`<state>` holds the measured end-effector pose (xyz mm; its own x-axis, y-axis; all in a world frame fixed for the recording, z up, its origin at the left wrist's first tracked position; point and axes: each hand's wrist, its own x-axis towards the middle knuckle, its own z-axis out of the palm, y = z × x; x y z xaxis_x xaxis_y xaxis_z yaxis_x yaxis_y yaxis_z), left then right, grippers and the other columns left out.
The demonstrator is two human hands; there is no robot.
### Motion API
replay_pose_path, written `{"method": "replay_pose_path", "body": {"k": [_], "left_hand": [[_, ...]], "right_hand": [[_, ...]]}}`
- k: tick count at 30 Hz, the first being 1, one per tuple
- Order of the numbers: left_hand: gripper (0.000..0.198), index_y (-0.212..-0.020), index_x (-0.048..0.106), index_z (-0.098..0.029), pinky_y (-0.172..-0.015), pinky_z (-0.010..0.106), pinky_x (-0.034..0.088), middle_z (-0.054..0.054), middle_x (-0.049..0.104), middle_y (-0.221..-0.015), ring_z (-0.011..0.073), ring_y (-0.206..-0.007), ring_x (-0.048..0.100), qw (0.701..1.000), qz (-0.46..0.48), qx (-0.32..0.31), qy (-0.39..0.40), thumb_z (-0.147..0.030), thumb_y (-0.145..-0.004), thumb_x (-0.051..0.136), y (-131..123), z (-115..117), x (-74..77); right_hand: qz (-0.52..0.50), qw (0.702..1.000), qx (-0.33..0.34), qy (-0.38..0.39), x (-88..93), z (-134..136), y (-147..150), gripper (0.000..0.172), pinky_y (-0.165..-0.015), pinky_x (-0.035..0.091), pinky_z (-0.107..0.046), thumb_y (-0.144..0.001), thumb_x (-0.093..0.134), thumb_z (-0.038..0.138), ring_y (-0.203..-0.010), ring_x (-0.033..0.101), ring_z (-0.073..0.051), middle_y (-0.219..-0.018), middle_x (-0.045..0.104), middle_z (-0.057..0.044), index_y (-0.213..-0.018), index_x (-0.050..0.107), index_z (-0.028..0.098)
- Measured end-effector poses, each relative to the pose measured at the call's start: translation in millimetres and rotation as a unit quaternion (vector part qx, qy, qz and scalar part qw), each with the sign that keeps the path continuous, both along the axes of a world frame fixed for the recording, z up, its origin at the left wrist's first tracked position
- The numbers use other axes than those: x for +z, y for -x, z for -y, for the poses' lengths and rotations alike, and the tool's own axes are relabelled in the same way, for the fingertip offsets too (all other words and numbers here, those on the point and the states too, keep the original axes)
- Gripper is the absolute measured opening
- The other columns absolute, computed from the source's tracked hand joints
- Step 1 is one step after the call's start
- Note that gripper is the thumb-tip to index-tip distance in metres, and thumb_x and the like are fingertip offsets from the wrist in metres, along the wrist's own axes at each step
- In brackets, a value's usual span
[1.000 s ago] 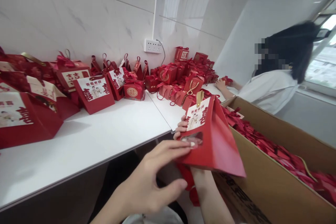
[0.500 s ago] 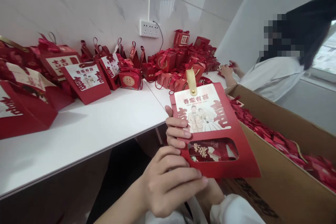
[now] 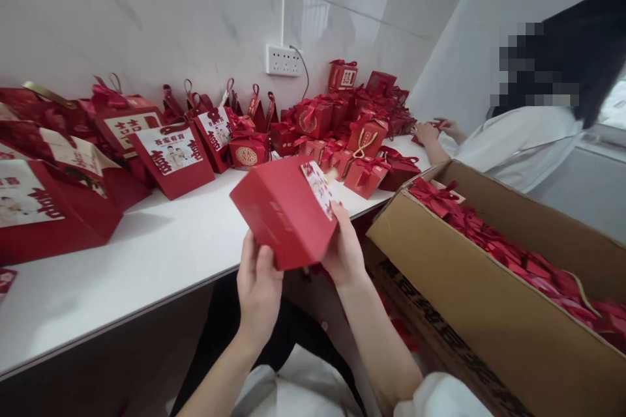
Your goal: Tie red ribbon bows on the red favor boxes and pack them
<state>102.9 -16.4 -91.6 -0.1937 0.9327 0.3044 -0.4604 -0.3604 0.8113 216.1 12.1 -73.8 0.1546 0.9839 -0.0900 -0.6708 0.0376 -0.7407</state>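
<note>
A red gift box [image 3: 281, 212] is tilted in the air above the table's front edge, its plain base facing me. My left hand [image 3: 259, 280] grips its lower left corner, fingers wrapped around the side. On the right side, my right hand [image 3: 345, 244] is closed on the box, with some fingers hidden behind it. The box's white printed panel shows edge-on at upper right, with a blurred gold strap beside it. Similar red boxes with white printed labels, such as the printed gift box [image 3: 176, 156], stand on the white table [image 3: 161, 254] to the left.
Small red favour boxes [image 3: 364, 169] are heaped toward the back. A cardboard carton [image 3: 454, 273] on the right holds many red ribboned boxes. A co-worker [image 3: 533, 137] in a white top handles something red at the far right. A power socket [image 3: 283, 60] is on the wall.
The gift box has moved left and been turned, so its base faces me instead of its windowed front. My hands now hold opposite sides. The view has shifted slightly.
</note>
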Motion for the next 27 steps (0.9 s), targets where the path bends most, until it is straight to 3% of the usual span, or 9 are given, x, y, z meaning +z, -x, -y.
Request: {"method": "replay_pose_path", "body": {"k": [2, 4, 13, 16, 17, 19, 22, 24, 27], "left_hand": [[0.024, -0.095, 0.062, -0.019, -0.052, 0.021, 0.054, -0.001, 0.062, -0.073, 0.0086, -0.056, 0.057, 0.986, 0.093, -0.075, 0.118, -0.039, -0.081, 0.061, 1, -8, -0.4], [0.028, -0.091, 0.062, -0.017, -0.047, 0.020, 0.052, -0.003, 0.060, -0.065, 0.0076, -0.051, 0.054, 0.970, 0.135, -0.112, 0.169, -0.039, -0.074, 0.068, 3, -12, 1.7], [0.036, -0.095, 0.058, -0.022, -0.042, 0.020, 0.049, -0.005, 0.066, -0.066, 0.0081, -0.043, 0.054, 0.954, 0.142, -0.198, 0.177, -0.033, -0.066, 0.076, 3, -10, 17.2], [0.035, -0.097, 0.062, -0.021, -0.054, 0.024, 0.054, 0.000, 0.070, -0.078, 0.0134, -0.057, 0.063, 0.945, 0.121, -0.244, 0.184, -0.038, -0.068, 0.074, 1, -15, 10.1], [0.037, -0.097, 0.064, -0.020, -0.060, 0.026, 0.054, 0.003, 0.071, -0.084, 0.0164, -0.066, 0.066, 0.937, 0.122, -0.262, 0.197, -0.044, -0.070, 0.070, -1, -17, 5.0], [0.049, -0.099, 0.066, -0.018, -0.072, 0.031, 0.054, 0.008, 0.072, -0.098, 0.0231, -0.086, 0.067, 0.913, 0.134, -0.304, 0.238, -0.059, -0.074, 0.060, -8, -21, -7.3], [0.063, -0.113, 0.063, -0.018, -0.089, 0.040, 0.048, 0.012, 0.067, -0.114, 0.0296, -0.105, 0.062, 0.868, 0.131, -0.386, 0.283, -0.068, -0.076, 0.050, -23, -25, -23.7], [0.061, -0.119, 0.059, -0.020, -0.094, 0.043, 0.044, 0.012, 0.066, -0.118, 0.0299, -0.107, 0.061, 0.849, 0.101, -0.432, 0.287, -0.063, -0.077, 0.052, -35, -24, -30.2], [0.055, -0.118, 0.060, -0.019, -0.090, 0.042, 0.047, 0.012, 0.068, -0.114, 0.0279, -0.099, 0.065, 0.836, 0.045, -0.471, 0.278, -0.058, -0.079, 0.055, -53, -17, -34.7]], "right_hand": [[-0.039, 0.998, -0.043, 0.025, 0.8, 5, 1, 0.028, -0.060, 0.058, -0.025, -0.085, 0.057, 0.030, -0.078, 0.065, -0.014, -0.096, 0.070, -0.002, -0.111, 0.058, 0.019], [-0.063, 0.996, -0.052, 0.035, 1.3, 7, 0, 0.030, -0.058, 0.059, -0.026, -0.082, 0.060, 0.027, -0.077, 0.066, -0.015, -0.094, 0.071, -0.003, -0.111, 0.058, 0.017], [-0.093, 0.992, 0.005, 0.089, -1.3, 8, -11, 0.027, -0.056, 0.058, -0.020, -0.085, 0.057, 0.034, -0.076, 0.068, -0.014, -0.096, 0.072, -0.004, -0.105, 0.062, 0.018], [0.017, 0.995, -0.100, 0.025, -0.9, 17, -26, 0.032, -0.060, 0.058, -0.024, -0.080, 0.063, 0.034, -0.080, 0.068, -0.016, -0.100, 0.071, -0.004, -0.109, 0.060, 0.019], [0.087, 0.983, -0.159, -0.016, 0.1, 21, -33, 0.035, -0.064, 0.058, -0.026, -0.078, 0.065, 0.033, -0.084, 0.067, -0.017, -0.101, 0.071, -0.004, -0.110, 0.059, 0.020], [0.256, 0.929, -0.247, -0.101, 2.7, 32, -52, 0.035, -0.074, 0.056, -0.028, -0.077, 0.068, 0.030, -0.090, 0.066, -0.018, -0.101, 0.070, -0.004, -0.109, 0.060, 0.021], [0.459, 0.834, -0.262, -0.160, 5.1, 49, -80, 0.024, -0.076, 0.054, -0.027, -0.079, 0.066, 0.026, -0.086, 0.066, -0.018, -0.096, 0.071, -0.004, -0.103, 0.063, 0.021], [0.516, 0.799, -0.265, -0.155, 5.5, 59, -94, 0.021, -0.072, 0.054, -0.027, -0.081, 0.064, 0.026, -0.081, 0.066, -0.018, -0.094, 0.071, -0.004, -0.102, 0.064, 0.021], [0.535, 0.781, -0.302, -0.114, 7.9, 73, -110, 0.019, -0.069, 0.053, -0.028, -0.082, 0.062, 0.029, -0.078, 0.065, -0.020, -0.094, 0.071, -0.004, -0.100, 0.066, 0.022]]}}
